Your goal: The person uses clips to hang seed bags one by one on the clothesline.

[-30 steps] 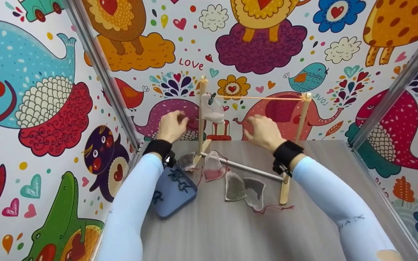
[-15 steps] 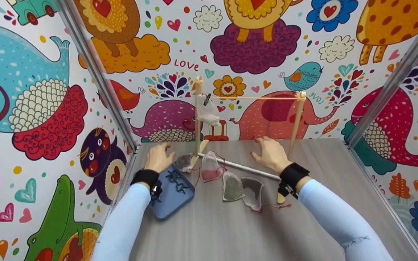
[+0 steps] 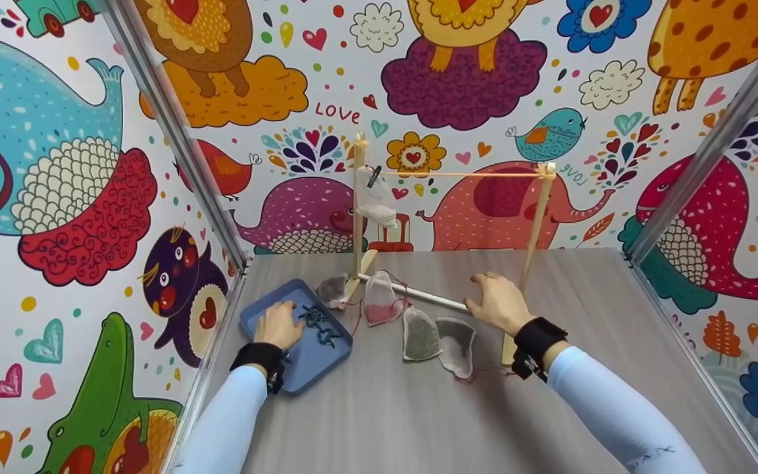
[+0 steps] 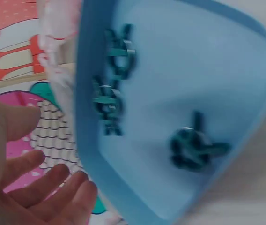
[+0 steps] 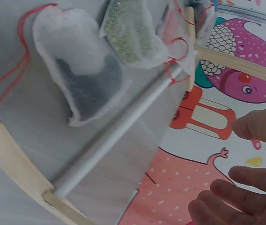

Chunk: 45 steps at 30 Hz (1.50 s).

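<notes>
My left hand is over the blue tray, fingers relaxed and holding nothing. Small dark green clips lie in that tray, a pair of them near one wall in the left wrist view. Above the table's right half, my right hand hangs near the white rod with loose, empty fingers. A white mesh pouch dangles at the left end of a string, held by a dark clip. On the table lie a green-filled pouch and a pouch with dark contents.
Two wooden posts carry the string, with the rod between their feet. A pink-filled pouch and another dark pouch rest near the left foot. Red drawstrings trail from the pouches. Patterned walls enclose the table.
Both hands have come down from beside the string. The left has moved left and down over the tray; the right has lowered toward the rod. The hanging pouch stays on the string.
</notes>
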### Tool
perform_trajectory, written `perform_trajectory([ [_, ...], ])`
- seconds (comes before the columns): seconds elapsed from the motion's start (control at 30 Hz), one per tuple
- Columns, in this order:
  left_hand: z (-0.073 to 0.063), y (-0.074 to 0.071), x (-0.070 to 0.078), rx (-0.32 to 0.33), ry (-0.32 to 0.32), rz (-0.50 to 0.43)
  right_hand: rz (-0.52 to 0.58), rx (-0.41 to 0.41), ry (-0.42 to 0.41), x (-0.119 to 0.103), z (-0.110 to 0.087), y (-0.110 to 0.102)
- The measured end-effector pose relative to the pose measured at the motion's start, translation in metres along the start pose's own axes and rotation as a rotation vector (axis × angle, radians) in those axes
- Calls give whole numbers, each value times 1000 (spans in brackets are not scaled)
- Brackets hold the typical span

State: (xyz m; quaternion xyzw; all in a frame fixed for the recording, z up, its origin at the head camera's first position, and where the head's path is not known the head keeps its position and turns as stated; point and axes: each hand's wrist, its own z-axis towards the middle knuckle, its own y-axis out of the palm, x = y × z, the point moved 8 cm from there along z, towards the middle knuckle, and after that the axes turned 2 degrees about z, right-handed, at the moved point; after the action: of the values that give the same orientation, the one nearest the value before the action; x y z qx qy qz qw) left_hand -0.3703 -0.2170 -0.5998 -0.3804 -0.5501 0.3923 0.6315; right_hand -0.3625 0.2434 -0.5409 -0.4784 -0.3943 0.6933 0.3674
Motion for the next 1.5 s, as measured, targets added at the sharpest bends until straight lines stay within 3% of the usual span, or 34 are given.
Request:
perform_trajectory([
  [0.3,-17,38,-30,-105,-45,222,-13,12,-20,4,-15,16],
  [0.53,-32,59,-40,-219,-75,316,27,-13,-5,4,-21,25],
  [0.63,-34,61,-35,-188,-61,331,28,-14,-13,4,-21,28],
  [0.77,-35,59,-26,-95,-28,345,35,-23,-19,5,-23,32],
  [0.87,-34,59,-25,-76,-35,352,39,-36,-14,6,-25,34],
  [1.03,-31,55,-26,-80,-45,333,34,-37,-7,7,-26,37],
  [1.13,-29,52,-28,-20,-9,312,36,-33,-13,4,-26,37],
  [1.23,-29,49,-28,-4,-5,242,31,-40,-24,1,-26,38],
  [1.37,-27,46,-22,-63,-57,113,25,-49,-27,-1,-27,40],
  [1.5,-26,45,-14,-88,-85,59,26,-49,-34,-3,-29,40],
])
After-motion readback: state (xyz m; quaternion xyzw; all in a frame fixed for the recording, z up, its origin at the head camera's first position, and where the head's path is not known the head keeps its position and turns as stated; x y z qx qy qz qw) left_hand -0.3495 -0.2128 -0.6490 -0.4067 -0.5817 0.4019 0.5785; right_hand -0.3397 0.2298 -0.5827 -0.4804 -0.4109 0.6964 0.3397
